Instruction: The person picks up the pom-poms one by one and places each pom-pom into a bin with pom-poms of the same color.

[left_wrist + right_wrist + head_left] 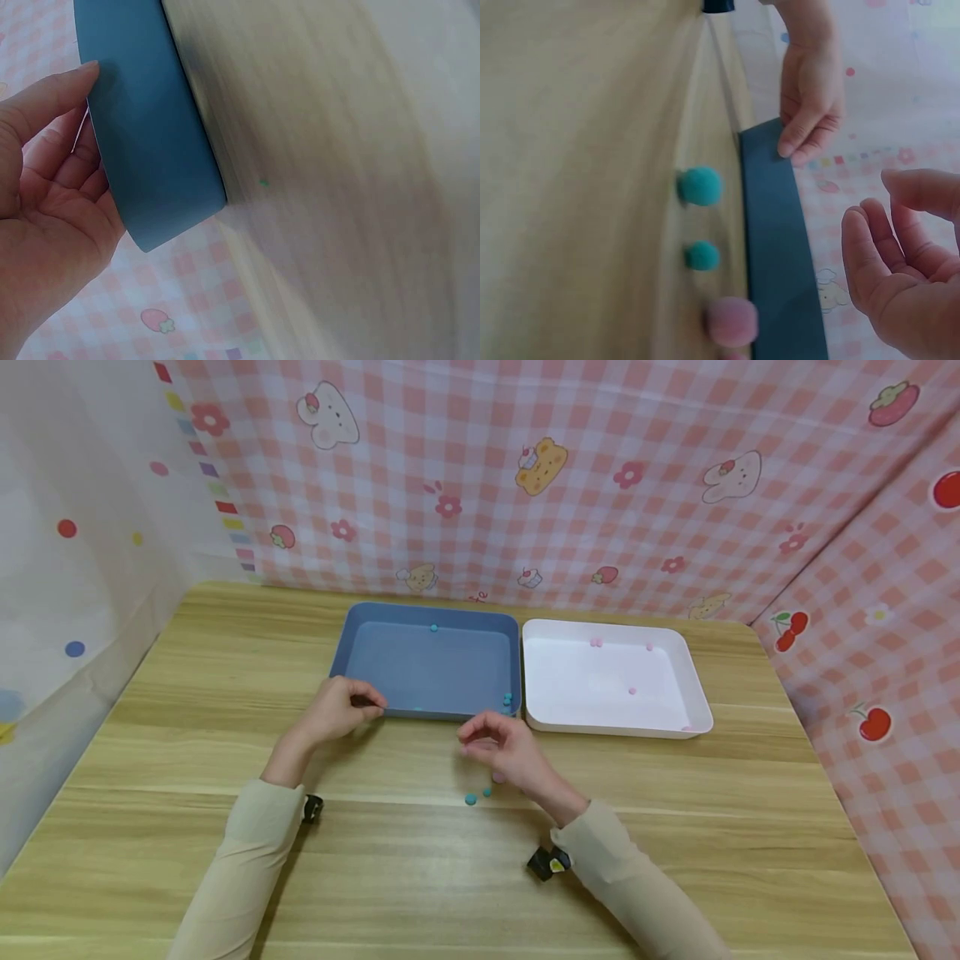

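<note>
My left hand (pixel 333 708) pinches the front rim of the blue tray (pixel 427 668) near its left corner, thumb outside on the wall in the left wrist view. Over the table by the tray's front right corner hovers my right hand (pixel 513 756), fingers loosely bent, thumb apart and nothing between them in the right wrist view. Below it on the wood lie a larger teal pom-pom (pixel 701 186), a smaller teal pom-pom (pixel 703 256) and a pink pom-pom (pixel 732 321). Inside the blue tray, teal pom-poms (pixel 507 699) sit near the right wall and one teal pom-pom (pixel 434 627) near the back.
To the right of the blue tray, almost against it, stands a white tray (pixel 585 685) with several pink pom-poms (pixel 632 691) in it. Both trays are on a wooden table (pixel 405 877). A pink checked cloth (pixel 480 460) hangs behind, with more cloth at both sides.
</note>
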Tool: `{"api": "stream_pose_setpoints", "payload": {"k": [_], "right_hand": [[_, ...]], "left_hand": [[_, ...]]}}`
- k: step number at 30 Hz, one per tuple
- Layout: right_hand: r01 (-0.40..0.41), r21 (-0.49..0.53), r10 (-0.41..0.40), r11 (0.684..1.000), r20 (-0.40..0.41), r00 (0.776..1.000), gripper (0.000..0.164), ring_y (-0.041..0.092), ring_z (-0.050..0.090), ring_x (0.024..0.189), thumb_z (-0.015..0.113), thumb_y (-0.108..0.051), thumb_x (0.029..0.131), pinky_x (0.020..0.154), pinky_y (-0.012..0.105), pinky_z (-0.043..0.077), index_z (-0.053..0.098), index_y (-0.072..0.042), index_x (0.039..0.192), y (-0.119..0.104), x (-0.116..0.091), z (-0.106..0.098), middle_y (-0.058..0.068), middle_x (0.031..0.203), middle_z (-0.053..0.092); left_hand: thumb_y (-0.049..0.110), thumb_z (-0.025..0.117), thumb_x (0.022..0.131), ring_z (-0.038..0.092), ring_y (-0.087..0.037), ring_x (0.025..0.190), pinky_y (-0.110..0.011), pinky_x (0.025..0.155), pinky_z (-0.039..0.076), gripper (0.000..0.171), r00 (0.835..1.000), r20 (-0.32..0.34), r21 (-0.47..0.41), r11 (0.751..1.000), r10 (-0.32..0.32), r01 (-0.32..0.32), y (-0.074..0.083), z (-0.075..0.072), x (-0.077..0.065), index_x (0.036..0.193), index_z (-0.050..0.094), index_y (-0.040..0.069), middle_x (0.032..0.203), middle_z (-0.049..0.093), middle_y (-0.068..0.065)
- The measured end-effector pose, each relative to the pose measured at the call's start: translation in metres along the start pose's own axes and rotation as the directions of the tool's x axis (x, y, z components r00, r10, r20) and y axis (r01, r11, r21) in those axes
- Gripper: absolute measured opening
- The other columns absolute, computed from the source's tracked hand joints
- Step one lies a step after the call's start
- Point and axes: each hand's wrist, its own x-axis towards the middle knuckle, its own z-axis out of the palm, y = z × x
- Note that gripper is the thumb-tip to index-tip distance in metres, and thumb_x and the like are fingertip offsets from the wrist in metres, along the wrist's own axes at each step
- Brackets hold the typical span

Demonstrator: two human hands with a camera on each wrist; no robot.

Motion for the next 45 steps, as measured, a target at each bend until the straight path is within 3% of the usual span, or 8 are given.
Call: {"api": "stream_pose_setpoints", "payload": {"k": [7, 17, 22, 28, 37, 45], "right_hand": [[0.012, -0.013, -0.012, 1.0, 0.051, 0.999, 0.017, 0.022, 0.06, 0.089, 0.065, 0.01, 0.081, 0.08, 0.026, 0.05, 0.059, 0.012, 0.097, 0.012, -0.006, 0.004, 0.028, 0.101, 0.061], [-0.083, -0.051, 0.089, 0.995, 0.128, 0.988, 0.021, 0.022, 0.061, 0.087, 0.064, 0.014, 0.079, 0.077, 0.024, 0.051, 0.059, 0.011, 0.099, 0.027, -0.013, 0.006, 0.022, 0.098, 0.062], [-0.076, -0.102, 0.092, 0.992, 0.158, 0.983, 0.023, 0.029, 0.061, 0.09, 0.065, 0.016, 0.076, 0.077, 0.025, 0.051, 0.06, 0.009, 0.098, 0.027, -0.016, 0.006, 0.02, 0.098, 0.062], [-0.078, -0.171, 0.112, 0.982, 0.199, 0.974, 0.027, 0.026, 0.06, 0.091, 0.068, 0.015, 0.073, 0.082, 0.028, 0.051, 0.062, 0.006, 0.098, 0.026, -0.015, 0.005, 0.016, 0.097, 0.063], [-0.003, -0.22, 0.067, 0.975, 0.285, 0.956, 0.029, 0.023, 0.059, 0.091, 0.067, 0.017, 0.073, 0.081, 0.028, 0.051, 0.06, 0.007, 0.099, 0.031, -0.014, 0.003, 0.015, 0.096, 0.062], [0.066, -0.305, 0.031, 0.95, 0.303, 0.952, 0.028, 0.018, 0.059, 0.089, 0.064, 0.018, 0.073, 0.078, 0.024, 0.051, 0.063, 0.003, 0.096, 0.032, -0.013, 0.003, 0.011, 0.094, 0.064]], "left_hand": [[-0.004, 0.066, 0.082, 0.06, -0.02, 0.075, -0.027, 0.067, 0.048, 0.006, 1.0, 0.0, 0.004, 1.0, -0.013, 0.013, 0.001, 0.0, 0.0, 0.084, 0.071, -0.003, 0.082, 0.069, -0.013], [-0.004, 0.066, 0.082, 0.061, -0.021, 0.076, -0.028, 0.067, 0.048, 0.007, 1.0, 0.002, 0.003, 1.0, -0.014, 0.014, 0.001, 0.0, -0.001, 0.086, 0.071, -0.004, 0.083, 0.069, -0.014], [-0.004, 0.066, 0.082, 0.061, -0.022, 0.076, -0.029, 0.067, 0.048, 0.006, 1.0, 0.005, 0.003, 1.0, -0.011, 0.011, 0.001, 0.0, 0.0, 0.086, 0.071, -0.004, 0.083, 0.069, -0.014], [-0.004, 0.066, 0.083, 0.061, -0.022, 0.077, -0.03, 0.068, 0.048, 0.007, 1.0, 0.008, 0.002, 1.0, -0.017, 0.017, 0.001, -0.001, -0.001, 0.086, 0.071, -0.004, 0.083, 0.069, -0.014], [-0.004, 0.066, 0.082, 0.061, -0.023, 0.077, -0.03, 0.068, 0.048, 0.006, 1.0, 0.005, 0.004, 1.0, -0.015, 0.015, 0.001, 0.0, -0.001, 0.086, 0.071, -0.003, 0.083, 0.069, -0.014], [-0.004, 0.066, 0.082, 0.061, -0.022, 0.076, -0.029, 0.067, 0.048, 0.007, 1.0, 0.002, 0.008, 1.0, -0.01, 0.01, 0.001, 0.0, -0.001, 0.085, 0.071, -0.003, 0.082, 0.069, -0.014]]}}
